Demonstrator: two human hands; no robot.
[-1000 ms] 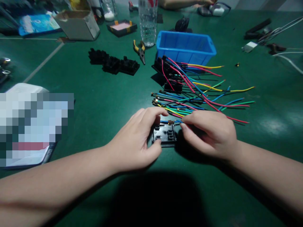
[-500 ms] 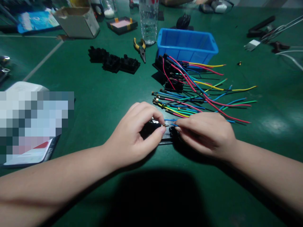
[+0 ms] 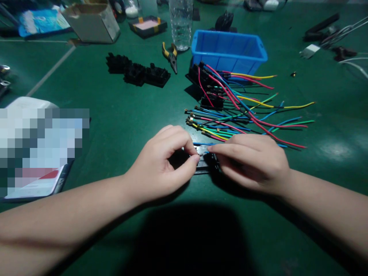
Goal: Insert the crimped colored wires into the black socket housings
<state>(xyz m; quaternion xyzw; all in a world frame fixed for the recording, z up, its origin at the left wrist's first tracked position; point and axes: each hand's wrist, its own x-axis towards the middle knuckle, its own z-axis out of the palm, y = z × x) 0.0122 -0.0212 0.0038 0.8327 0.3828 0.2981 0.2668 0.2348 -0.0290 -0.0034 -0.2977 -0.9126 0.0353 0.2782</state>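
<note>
The left hand [image 3: 162, 163] and right hand [image 3: 253, 161] met over a black connector [image 3: 202, 164] that lay flat on the green surface [image 3: 120, 115], low of centre in the view. The left thumb and forefinger were pinched together at the connector's left edge. The right hand was closed on a blue wire [image 3: 202, 144], its fingertips at the connector's right edge. The two hands were almost touching above the housing, and most of the connector was hidden beneath them.

At 12 o'clock from the hands, just beyond them, lay a fan of loose wires [image 3: 230, 126] in red, blue, yellow and green, terminal ends pointing toward 9 o'clock. Further out at 12 o'clock stood wired connectors [image 3: 207, 86], their leads running toward 3 o'clock. Beyond these sat a blue bin [image 3: 228, 51].

At 11 o'clock, well apart from the hands, a row of black housings [image 3: 136, 71] lay on the surface. Pliers [image 3: 171, 56] with yellow grips lay between that row and the bin, beside a clear bottle [image 3: 180, 23]. A cardboard box [image 3: 92, 23] stood at the far 10 o'clock corner. A blurred flat item [image 3: 40, 153] lay at 9 o'clock.
</note>
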